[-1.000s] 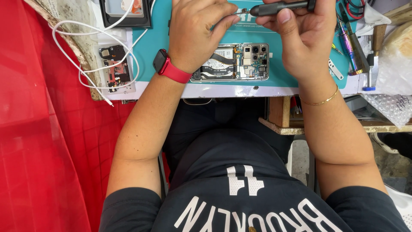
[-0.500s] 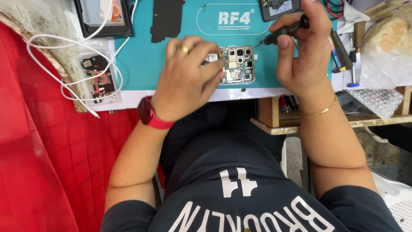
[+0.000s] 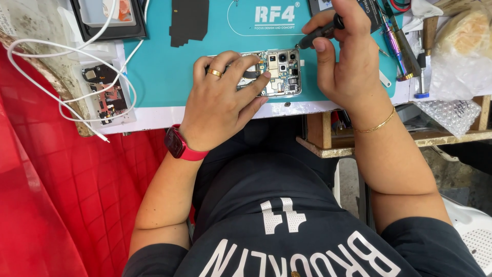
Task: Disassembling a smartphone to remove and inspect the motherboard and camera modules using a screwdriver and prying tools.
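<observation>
A person in a dark printed T-shirt leans over a teal rubber repair mat (image 3: 154, 66) laid on a white-edged workbench. The left hand (image 3: 221, 105), with a gold ring on one finger and a red smartwatch (image 3: 177, 143) on the wrist, lies palm-down over the lower part of an opened smartphone with its back cover off (image 3: 279, 72), fingers spread and pressing it flat against the mat; the hand grips nothing. The phone lies near the front edge of the mat, its camera modules and circuit boards exposed at the end left uncovered by the fingers. The right hand (image 3: 346, 56), a thin gold chain bracelet (image 3: 376, 124) at its wrist, is closed around a slim black precision screwdriver (image 3: 320, 33), held pen-fashion with the tip angled down to the phone's upper corner; whether the tip touches a screw is too small to tell. On the mat above the left hand lies a flat black shield plate (image 3: 188, 20). To the left, a white charging cable (image 3: 66, 72) loops across a small white tray of dark phone parts (image 3: 102, 95) and runs up past a black tray (image 3: 110, 20). At right, beside the mat, stand metal-handled tools (image 3: 397, 48), with a clear plastic bag (image 3: 464, 48) beyond them. A red cloth (image 3: 56, 205) hangs below the bench on the left.
</observation>
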